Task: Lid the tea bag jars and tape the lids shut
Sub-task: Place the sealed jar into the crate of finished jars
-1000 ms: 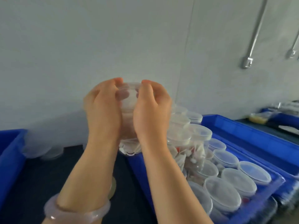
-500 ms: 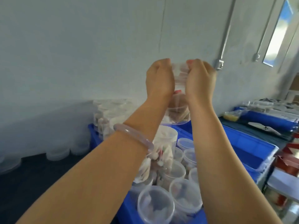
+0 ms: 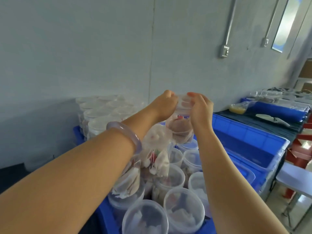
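**Log entry, my view from the remote desk:**
1. jar (image 3: 181,127): clear plastic w/ tea bags inside. Held in the air above the blue crate (image 3: 253,141), betw. both hands, resting on nothing.
2. lid (image 3: 184,103): clear, sits on the jar's mouth. Can't tell if it's fully snapped down, as fingers cover the rim.
3. left hand (image 3: 164,106): fingers curled over the lid's edge, gripping. Pale bracelet (image 3: 125,134) on that wrist.
4. right hand (image 3: 200,110): fingers curled round the opp. edge, also gripping.
5. open jars (image 3: 184,206): near end of the crate, filled, no lids.
6. lidded jars (image 3: 101,112): stacked at the crate's far-left end, by the wall.

**Step (my read):** pressing the lid home on this one jar. Taping not begun, and I see no tape roll.

**Nxt move, prob.:** even squeeze round the whole rim w/ the jar kept level, so no bag catches under the lid. Then tape needs locating.
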### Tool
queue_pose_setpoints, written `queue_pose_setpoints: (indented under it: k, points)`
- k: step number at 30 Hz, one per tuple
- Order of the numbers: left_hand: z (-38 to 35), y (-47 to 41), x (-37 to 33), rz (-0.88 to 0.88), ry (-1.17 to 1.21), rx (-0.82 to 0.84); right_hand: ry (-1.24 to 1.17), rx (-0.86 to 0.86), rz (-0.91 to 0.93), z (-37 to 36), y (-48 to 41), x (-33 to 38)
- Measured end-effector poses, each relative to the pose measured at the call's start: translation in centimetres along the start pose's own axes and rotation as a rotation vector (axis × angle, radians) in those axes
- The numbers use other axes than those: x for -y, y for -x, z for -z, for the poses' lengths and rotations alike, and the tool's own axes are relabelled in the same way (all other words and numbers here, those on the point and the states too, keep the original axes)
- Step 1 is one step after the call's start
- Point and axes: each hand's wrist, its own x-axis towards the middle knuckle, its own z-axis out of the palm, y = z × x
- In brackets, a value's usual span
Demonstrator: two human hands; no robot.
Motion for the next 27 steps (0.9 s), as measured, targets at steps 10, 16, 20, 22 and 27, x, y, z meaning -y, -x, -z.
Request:
queue_pose_setpoints:
  k: [10,16,20,22,27]
  points:
    - [-0.9,-0.4,1.6,0.181,-0.474,0.231,-0.053,0.047,-0.229,0.8,0.7,-4.9]
    - [-0.6,-0.3,1.6,0.151,-0.752,0.35,0.022,0.103,-0.261,0.9,1.3,-6.2]
    - [1.6,0.0,1.9,0.124,-0.737,0.43,0.088,0.197,-0.245,1.6,1.1,-5.9]
    - [2.6,0.3,2.9,0.154,-0.795,0.471,0.175,0.248,-0.237,1.6,1.1,-5.4]
    - [2.0,1.2,4.6,0.151,-0.919,0.477,0.59,0.242,-0.041,1.1,2.0,-4.2]
